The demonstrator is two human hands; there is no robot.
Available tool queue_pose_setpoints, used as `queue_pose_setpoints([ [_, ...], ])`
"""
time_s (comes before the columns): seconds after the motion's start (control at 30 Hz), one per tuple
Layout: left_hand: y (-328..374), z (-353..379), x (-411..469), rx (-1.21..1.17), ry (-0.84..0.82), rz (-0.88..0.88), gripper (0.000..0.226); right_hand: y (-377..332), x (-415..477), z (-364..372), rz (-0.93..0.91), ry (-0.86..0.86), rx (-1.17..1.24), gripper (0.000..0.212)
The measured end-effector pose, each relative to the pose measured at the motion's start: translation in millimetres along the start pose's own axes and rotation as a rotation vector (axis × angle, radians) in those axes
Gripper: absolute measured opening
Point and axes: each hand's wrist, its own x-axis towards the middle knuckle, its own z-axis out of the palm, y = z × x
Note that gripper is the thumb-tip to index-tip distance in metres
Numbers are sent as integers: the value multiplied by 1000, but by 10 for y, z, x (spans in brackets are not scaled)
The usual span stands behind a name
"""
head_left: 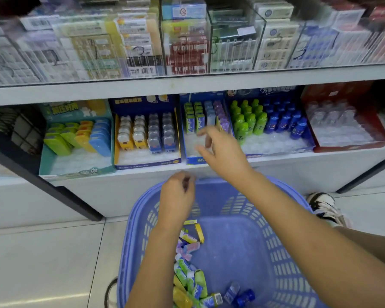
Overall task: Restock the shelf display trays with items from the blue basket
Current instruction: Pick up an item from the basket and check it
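Low down, close to the body: blue basket (229,205), standing on the pale tiled floor (42,263) in front of the shelf unit. Inside, along its left side, a loose pile of small packs (188,272) in green, yellow, pink and purple, plus a small blue bottle (246,295) near the bottom of the view. Above the basket's far rim, left hand (177,196), fingers curled inward; too blurred to tell whether anything is pinched in them. Further up and to the right, right hand (222,150), fingers loose and spread, grasping nothing, hovering before the middle display tray (191,161). In that tray, rows of upright packs (196,121) in green, white and purple toward the back, with bare clear slots at the front. Just right of it, a blue tray (282,143) of small green bottles (247,121) and blue bottles (285,123); beyond that, a red tray (351,145) of clear bottles. To the left, a blue-and-yellow tray (147,163) of animal-shaped dispensers (140,134), then a teal tray (76,173) with flat green, yellow and blue cases (76,138). Overhead, an upper shelf (187,85) with boxed goods behind clear dividers (236,41). Near the right edge, a black-and-white shoe (325,207) on the floor.
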Motion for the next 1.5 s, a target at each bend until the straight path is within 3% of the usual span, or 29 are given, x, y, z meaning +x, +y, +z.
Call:
queue_pose_setpoints([
  [0.1, -399, 153, -65, 300, -297, -202, 20, 199, -606, 255, 126, -159, 73, 12],
  [0.23, -921, 348, -358, 557, -641, -351, 36, 490, -1255, 822, 315, -706, -17, 26],
  [0.33, -1119, 463, -566, 600, -784, -371, 32, 594, -1504, 1176, 338, -912, -38, 35],
  [0.43, -1201, 568, -663, 636, -823, -369, 31, 601, -1602, 1439, 365, -1036, 22, 28],
  [0.57, -1265, 648, -685, 772, -801, -286, 32, 658, -1709, 1624, 488, -1023, 81, 33],
  [0.67, -1318, 698, -719, 808, -782, -247, 34, 781, -1758, 1550, 491, -934, 69, 25],
  [0.87, -1372, 801, -805, 881, -765, -275, 33, 992, -1642, 1199, 667, -944, 285, 11],
  [1.0, -1396, 871, -832, 1000, -814, -252, 33, 1048, -1507, 909, 758, -949, 422, 19],
  [1.17, -1420, 909, -806, 1104, -847, -217, 45, 1080, -1438, 666, 792, -879, 421, 31],
  [1.3, -1410, 819, -728, 1002, -842, -256, 47, 1116, -1418, 472, 794, -887, 409, 27],
  [1.37, -1375, 756, -672, 873, -793, -279, 37, 1117, -1398, 382, 789, -891, 394, 23],
  [1.5, -1114, 674, -536, 149, -534, -455, 15, 1077, -1284, 175, 777, -829, 433, 13],
])
